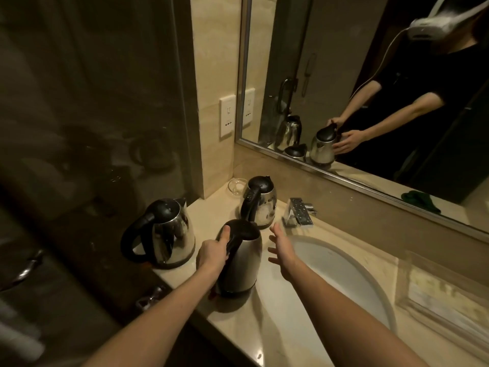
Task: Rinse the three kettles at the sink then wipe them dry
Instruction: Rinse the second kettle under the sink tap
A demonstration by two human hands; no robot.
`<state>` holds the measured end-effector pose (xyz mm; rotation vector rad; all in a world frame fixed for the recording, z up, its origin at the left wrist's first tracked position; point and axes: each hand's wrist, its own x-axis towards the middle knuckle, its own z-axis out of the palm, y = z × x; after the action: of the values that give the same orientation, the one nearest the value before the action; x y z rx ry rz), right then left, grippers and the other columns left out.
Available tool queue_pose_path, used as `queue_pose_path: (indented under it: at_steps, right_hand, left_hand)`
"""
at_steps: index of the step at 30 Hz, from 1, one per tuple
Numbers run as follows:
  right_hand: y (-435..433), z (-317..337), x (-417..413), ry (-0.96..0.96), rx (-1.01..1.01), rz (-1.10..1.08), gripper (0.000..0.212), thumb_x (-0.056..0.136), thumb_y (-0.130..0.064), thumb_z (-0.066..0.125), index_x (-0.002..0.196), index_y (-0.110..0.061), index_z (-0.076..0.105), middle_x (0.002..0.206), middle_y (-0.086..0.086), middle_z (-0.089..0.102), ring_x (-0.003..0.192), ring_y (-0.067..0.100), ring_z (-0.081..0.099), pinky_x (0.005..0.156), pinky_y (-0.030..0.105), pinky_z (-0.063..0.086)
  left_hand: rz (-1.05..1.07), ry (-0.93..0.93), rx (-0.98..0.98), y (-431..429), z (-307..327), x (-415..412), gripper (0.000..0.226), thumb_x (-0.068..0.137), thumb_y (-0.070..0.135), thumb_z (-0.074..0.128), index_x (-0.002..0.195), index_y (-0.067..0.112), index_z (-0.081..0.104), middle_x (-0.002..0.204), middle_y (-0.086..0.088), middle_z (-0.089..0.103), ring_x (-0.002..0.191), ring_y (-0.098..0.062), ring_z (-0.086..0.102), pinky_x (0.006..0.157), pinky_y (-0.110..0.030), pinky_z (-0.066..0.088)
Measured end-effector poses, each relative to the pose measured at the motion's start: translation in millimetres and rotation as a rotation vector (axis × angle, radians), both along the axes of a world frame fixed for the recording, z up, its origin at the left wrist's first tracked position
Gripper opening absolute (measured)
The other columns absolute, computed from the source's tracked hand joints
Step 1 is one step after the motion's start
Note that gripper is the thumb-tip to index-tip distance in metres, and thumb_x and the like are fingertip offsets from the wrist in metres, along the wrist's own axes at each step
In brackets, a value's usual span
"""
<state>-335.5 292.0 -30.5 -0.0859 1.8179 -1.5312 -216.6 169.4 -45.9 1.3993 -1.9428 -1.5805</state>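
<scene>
Three steel kettles with black lids and handles are at the counter left of the white sink (341, 263). My left hand (213, 254) grips the black handle of the nearest kettle (242, 263), thumb on the lid; its base seems slightly lifted off the counter. My right hand (281, 247) is open, fingers spread, just right of that kettle and apart from it. A second kettle (165, 231) stands at the left counter edge. The third kettle (260, 205) stands at the back by the chrome faucet (299, 213).
A small glass dish (236, 186) sits in the back corner. A wall socket (227, 116) is above it. A large mirror (370, 75) runs behind the beige stone counter (270, 327). Dark glass (79, 128) borders the counter's left side.
</scene>
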Motion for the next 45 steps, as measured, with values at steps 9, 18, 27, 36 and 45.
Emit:
queue_pose_path:
  at_steps: [9, 18, 27, 36, 45]
  right_hand:
    - [59.2, 11.7, -25.5, 0.052, 0.026, -0.143, 0.067, 0.099, -0.058, 0.026, 0.153, -0.02, 0.024, 0.156, 0.01, 0.029, 0.138, 0.033, 0.035, 0.113, 0.046, 0.028]
    - [95.4, 5.1, -63.3, 0.014, 0.015, -0.242, 0.069, 0.098, -0.06, 0.024, 0.153, -0.017, 0.024, 0.156, 0.011, 0.03, 0.139, 0.033, 0.034, 0.114, 0.046, 0.026]
    - [103.2, -11.1, -98.7, -0.098, -0.016, -0.284, 0.071, 0.1, -0.058, 0.023, 0.142, -0.004, 0.04, 0.143, 0.016, 0.048, 0.137, 0.032, 0.037, 0.115, 0.045, 0.019]
    - [90.8, -38.9, -123.1, -0.194, -0.018, -0.292, 0.074, 0.096, -0.063, 0.025, 0.137, -0.006, 0.047, 0.136, 0.013, 0.054, 0.127, 0.029, 0.046, 0.109, 0.04, 0.026]
    - [69.3, -57.6, -157.4, -0.128, 0.063, -0.201, 0.06, 0.099, -0.059, 0.023, 0.148, -0.026, 0.036, 0.149, 0.013, 0.04, 0.137, 0.031, 0.036, 0.108, 0.041, 0.028]
  left_hand:
    - [-0.149, 0.091, 0.08, 50.7, 10.5, -35.2, 0.056, 0.099, 0.058, 0.046, 0.074, 0.01, 0.062, 0.063, -0.005, 0.055, 0.053, -0.016, 0.049, 0.056, -0.031, 0.039]
    - [-0.265, 0.122, 0.087, 83.3, 2.6, -66.6, 0.062, 0.098, 0.061, 0.042, 0.065, 0.011, 0.058, 0.057, -0.003, 0.053, 0.054, -0.016, 0.051, 0.056, -0.028, 0.039]
    - [-0.297, 0.136, 0.266, 93.9, -18.2, -100.3, 0.06, 0.099, 0.062, 0.041, 0.078, 0.011, 0.066, 0.067, -0.007, 0.061, 0.066, -0.018, 0.06, 0.064, -0.027, 0.045]
    - [-0.419, -0.082, 0.422, 74.9, -53.0, -130.5, 0.106, 0.064, 0.094, 0.023, 0.1, 0.009, 0.074, 0.054, -0.005, 0.058, 0.049, -0.018, 0.058, 0.052, -0.027, 0.049]
    - [-0.225, -0.16, 0.41, 64.9, -89.4, -165.9, 0.085, 0.085, 0.086, 0.017, 0.065, 0.014, 0.059, 0.045, -0.004, 0.049, 0.037, -0.016, 0.048, 0.049, -0.028, 0.041]
